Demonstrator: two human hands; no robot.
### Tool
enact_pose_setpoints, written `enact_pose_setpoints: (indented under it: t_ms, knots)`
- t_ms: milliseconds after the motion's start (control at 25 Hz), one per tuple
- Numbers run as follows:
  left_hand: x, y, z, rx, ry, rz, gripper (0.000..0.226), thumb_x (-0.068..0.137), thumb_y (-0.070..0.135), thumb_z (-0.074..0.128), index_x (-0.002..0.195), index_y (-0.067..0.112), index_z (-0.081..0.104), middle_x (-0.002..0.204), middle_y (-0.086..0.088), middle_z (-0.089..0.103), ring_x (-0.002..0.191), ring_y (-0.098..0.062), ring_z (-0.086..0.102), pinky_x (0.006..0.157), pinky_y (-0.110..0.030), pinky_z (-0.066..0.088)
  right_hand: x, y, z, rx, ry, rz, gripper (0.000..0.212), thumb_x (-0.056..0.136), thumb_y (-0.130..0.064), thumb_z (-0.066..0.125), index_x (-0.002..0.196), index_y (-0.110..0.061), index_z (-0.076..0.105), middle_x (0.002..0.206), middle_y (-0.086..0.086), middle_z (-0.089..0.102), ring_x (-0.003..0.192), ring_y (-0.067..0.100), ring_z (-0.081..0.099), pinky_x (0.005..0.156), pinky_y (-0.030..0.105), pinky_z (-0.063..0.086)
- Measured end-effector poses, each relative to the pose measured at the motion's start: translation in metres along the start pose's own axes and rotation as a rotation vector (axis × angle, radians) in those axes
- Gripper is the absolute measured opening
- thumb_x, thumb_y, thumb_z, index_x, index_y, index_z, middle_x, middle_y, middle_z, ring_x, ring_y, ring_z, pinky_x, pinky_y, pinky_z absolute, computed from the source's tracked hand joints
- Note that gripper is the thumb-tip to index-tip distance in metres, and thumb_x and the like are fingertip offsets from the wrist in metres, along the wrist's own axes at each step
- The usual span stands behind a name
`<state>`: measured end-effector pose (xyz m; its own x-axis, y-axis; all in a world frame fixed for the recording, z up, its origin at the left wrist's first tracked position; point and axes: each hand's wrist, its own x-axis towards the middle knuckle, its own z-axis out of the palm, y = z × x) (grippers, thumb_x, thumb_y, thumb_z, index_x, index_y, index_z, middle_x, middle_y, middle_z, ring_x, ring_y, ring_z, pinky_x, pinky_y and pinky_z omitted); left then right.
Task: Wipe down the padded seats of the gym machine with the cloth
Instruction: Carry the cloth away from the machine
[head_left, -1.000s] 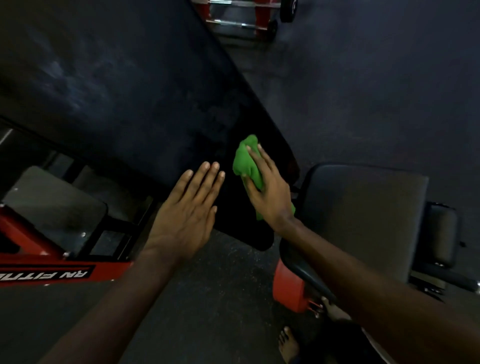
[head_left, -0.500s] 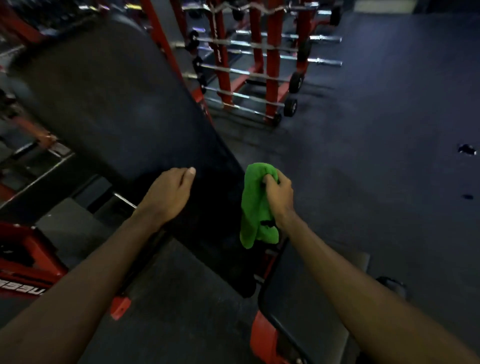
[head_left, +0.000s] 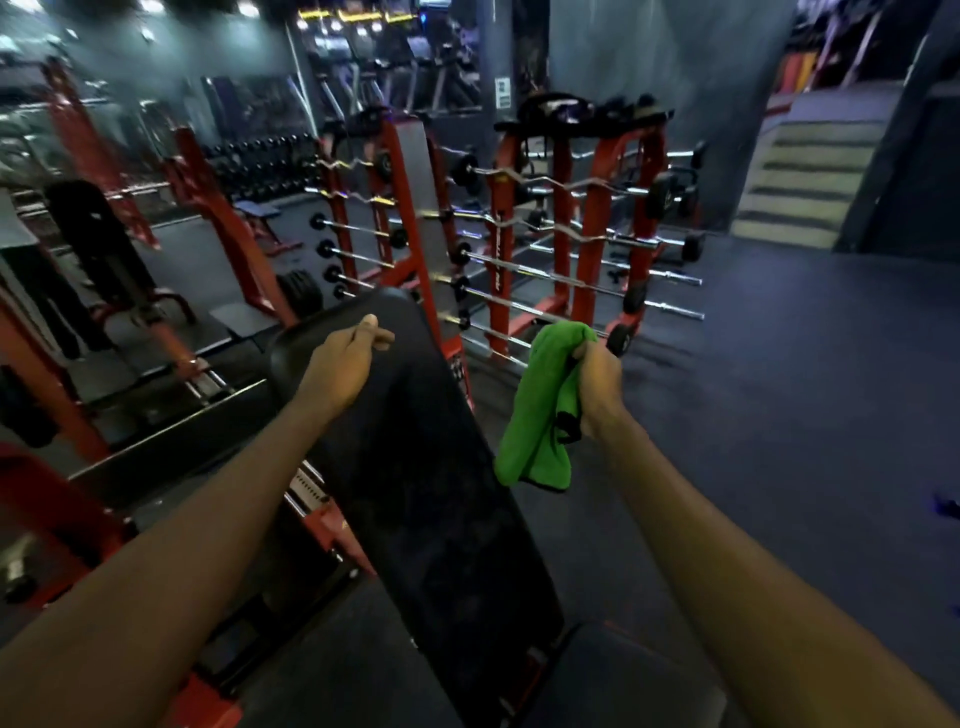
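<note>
Gripping one green cloth (head_left: 543, 415), the right hand (head_left: 597, 387) has its fingers curled tight round the upper part. The soft, napped fabric hangs bunched in a folded loop below the fist, just beside the right edge of the back pad (head_left: 431, 483). One left hand (head_left: 337, 369) is over that pad's top left corner, fingers curled in with nothing in them; whether it touches the pad cannot be told. Two pads show: the long back pad, black smooth vinyl with rounded corners, sloping away, and a seat pad (head_left: 613, 675) of the same stuff at its near end. Beyond stand red steel racks (head_left: 498, 249) holding many chrome bars, some straight, some wavy, on a dark matt floor (head_left: 805, 389).
</note>
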<state>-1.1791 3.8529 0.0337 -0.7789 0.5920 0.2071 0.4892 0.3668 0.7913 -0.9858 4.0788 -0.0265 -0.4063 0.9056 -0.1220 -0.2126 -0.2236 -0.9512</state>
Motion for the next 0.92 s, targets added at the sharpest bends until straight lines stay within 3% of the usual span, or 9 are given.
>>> enact_pose_setpoints:
  t_ms: [120, 240, 320, 440, 560, 640, 760, 920]
  knots:
    - [0.005, 0.006, -0.031, -0.044, 0.080, -0.024, 0.049, 0.105, 0.052, 0.035, 0.081, 0.032, 0.072, 0.095, 0.001, 0.074, 0.105, -0.025, 0.067, 0.101, -0.045, 0.047, 0.009, -0.031, 0.017, 0.018, -0.058, 0.034, 0.040, 0.052, -0.024, 0.056, 0.088, -0.012, 0.068, 0.104, 0.018, 0.073, 0.101, 0.037, 0.070, 0.088, 0.059, 0.057]
    - [-0.002, 0.002, -0.057, -0.013, 0.135, -0.070, 0.048, 0.109, 0.044, 0.035, 0.082, 0.030, 0.071, 0.094, -0.001, 0.073, 0.101, -0.021, 0.065, 0.098, -0.037, 0.045, -0.008, -0.053, 0.041, -0.020, -0.131, 0.016, 0.026, 0.065, -0.022, 0.054, 0.088, -0.013, 0.064, 0.096, 0.015, 0.070, 0.088, 0.031, 0.069, 0.074, 0.043, 0.060]
    - [-0.010, -0.007, -0.073, -0.011, 0.164, -0.109, 0.048, 0.109, 0.042, 0.036, 0.085, 0.024, 0.074, 0.097, -0.004, 0.074, 0.104, -0.024, 0.066, 0.100, -0.038, 0.046, -0.013, -0.056, 0.060, -0.025, -0.156, 0.014, 0.023, 0.074, -0.029, 0.052, 0.085, -0.014, 0.065, 0.089, 0.011, 0.069, 0.084, 0.029, 0.066, 0.072, 0.041, 0.058]
    - [-0.036, -0.019, -0.096, 0.041, 0.221, -0.170, 0.050, 0.111, 0.037, 0.034, 0.104, 0.010, 0.076, 0.104, -0.007, 0.073, 0.102, -0.022, 0.065, 0.096, -0.036, 0.045, 0.008, -0.037, 0.090, -0.027, -0.241, 0.047, 0.062, 0.066, -0.058, 0.055, 0.098, -0.011, 0.077, 0.099, 0.016, 0.076, 0.097, 0.038, 0.071, 0.088, 0.054, 0.059]
    - [-0.067, -0.039, -0.126, 0.050, 0.313, -0.246, 0.050, 0.110, 0.038, 0.035, 0.107, 0.008, 0.075, 0.104, -0.011, 0.074, 0.096, -0.021, 0.066, 0.086, -0.029, 0.044, 0.027, 0.000, 0.135, -0.094, -0.337, 0.089, 0.083, 0.054, -0.084, 0.069, 0.099, -0.014, 0.078, 0.096, 0.012, 0.077, 0.093, 0.035, 0.074, 0.085, 0.050, 0.060]
    - [-0.094, -0.058, -0.152, 0.072, 0.353, -0.335, 0.050, 0.110, 0.039, 0.035, 0.108, 0.008, 0.074, 0.107, -0.011, 0.073, 0.096, -0.022, 0.065, 0.086, -0.029, 0.045, -0.005, 0.006, 0.161, -0.123, -0.395, 0.099, 0.093, 0.043, -0.086, 0.078, 0.100, -0.013, 0.077, 0.095, 0.008, 0.078, 0.089, 0.029, 0.075, 0.086, 0.047, 0.061]
    - [-0.140, -0.084, -0.189, 0.144, 0.415, -0.421, 0.051, 0.110, 0.041, 0.034, 0.108, 0.011, 0.075, 0.111, -0.009, 0.073, 0.110, -0.026, 0.065, 0.096, -0.032, 0.043, -0.062, 0.012, 0.198, -0.210, -0.498, 0.091, 0.082, 0.041, -0.078, 0.080, 0.090, -0.013, 0.076, 0.093, 0.006, 0.077, 0.088, 0.025, 0.074, 0.086, 0.043, 0.061]
    - [-0.207, -0.120, -0.243, 0.171, 0.525, -0.502, 0.048, 0.110, 0.039, 0.035, 0.104, 0.012, 0.075, 0.102, -0.006, 0.071, 0.103, -0.022, 0.064, 0.088, -0.027, 0.041, -0.142, 0.035, 0.251, -0.270, -0.625, 0.052, 0.073, 0.046, -0.076, 0.078, 0.085, -0.014, 0.074, 0.094, 0.006, 0.075, 0.090, 0.024, 0.072, 0.088, 0.042, 0.060]
